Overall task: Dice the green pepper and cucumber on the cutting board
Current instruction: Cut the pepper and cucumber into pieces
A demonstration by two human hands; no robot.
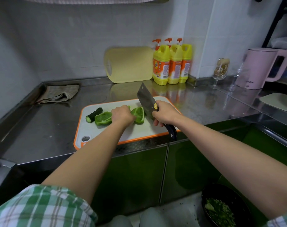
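Note:
A white cutting board with an orange rim (139, 131) lies on the steel counter. On it a dark cucumber piece (94, 114) lies at the left, a green pepper piece (103, 118) beside it, and another pepper piece (139, 115) further right. My left hand (122, 115) holds down pepper between the two pieces, fingers curled over it. My right hand (165, 114) grips the black handle of a cleaver (147, 100), whose blade is raised and tilted just right of the right pepper piece.
A folded cloth (59, 94) lies at the back left of the counter (41, 133). A pale yellow board (129, 64) leans on the wall beside three yellow detergent bottles (172, 63). A pink kettle (261, 68) and glasses stand at right. A black bin (224, 208) with green scraps sits below.

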